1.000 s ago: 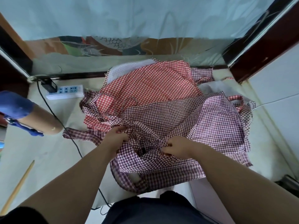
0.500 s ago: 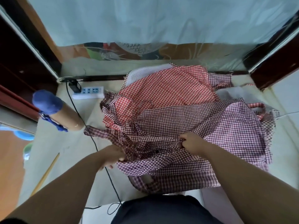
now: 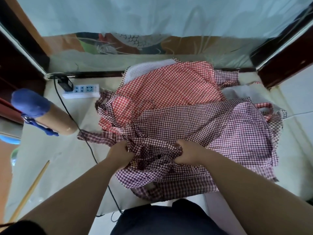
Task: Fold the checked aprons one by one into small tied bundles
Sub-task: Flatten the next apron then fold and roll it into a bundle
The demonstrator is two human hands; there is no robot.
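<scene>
Change: hands drawn closer together than half a second ago, cloth now bunched between them; right hand lower on the pile.
Left hand point(image 3: 121, 154): clenched on a gathered edge of the dark apron point(image 3: 169, 160), at the near left of the pile.
Right hand point(image 3: 185, 154): fisted on the same apron, fingers curled into a fold, just beside the bunched middle.
Dark apron: purple-and-white check, crumpled on top of the pile, near edge hanging over the desk point(image 3: 55, 158) toward the person's lap.
Strap point(image 3: 96, 138): checked, trailing left from the pile, lying flat across a black cable point(image 3: 84, 139).
Red apron point(image 3: 169, 87): red-and-white check, spread behind and partly under the dark one, toward the wall.
Power strip point(image 3: 81, 91): white, at the back left, a black plug seated in its left end.
Roll point(image 3: 42, 112): cardboard tube with a blue cap, lying left of the pile, well apart from the hands.
Stick point(image 3: 30, 190): pale wood, slanting along the near left edge of the desk.
</scene>
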